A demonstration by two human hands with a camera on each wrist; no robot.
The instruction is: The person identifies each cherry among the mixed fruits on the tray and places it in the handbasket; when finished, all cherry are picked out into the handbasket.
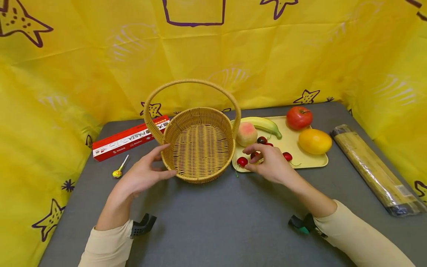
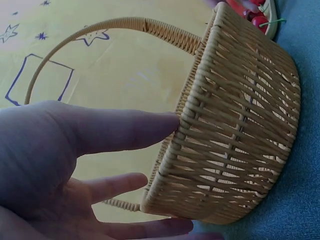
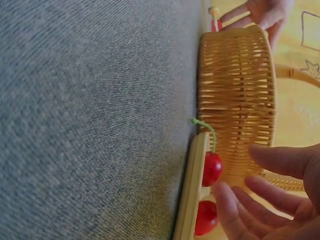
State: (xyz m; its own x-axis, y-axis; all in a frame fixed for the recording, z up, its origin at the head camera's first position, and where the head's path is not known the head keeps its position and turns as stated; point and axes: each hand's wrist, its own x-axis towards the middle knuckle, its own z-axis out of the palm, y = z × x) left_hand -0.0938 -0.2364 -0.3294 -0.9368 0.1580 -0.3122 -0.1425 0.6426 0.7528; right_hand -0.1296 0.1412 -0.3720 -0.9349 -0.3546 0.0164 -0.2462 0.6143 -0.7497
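A wicker basket with a tall arched handle stands in the middle of the table, with nothing inside. My left hand is at its left side, fingers spread; in the left wrist view the thumb tip meets the basket's rim. Over the front left of a cream tray, my right hand hovers with thumb and fingers apart, holding nothing. Close below its fingertips lies a red cherry with a green stem, at the tray's edge. Several more cherries lie around and partly under that hand.
On the tray are a peach, a banana, a tomato and a mango. Left of the basket lie a red pasta box and a lollipop. A wrapped bamboo roll lies at the right.
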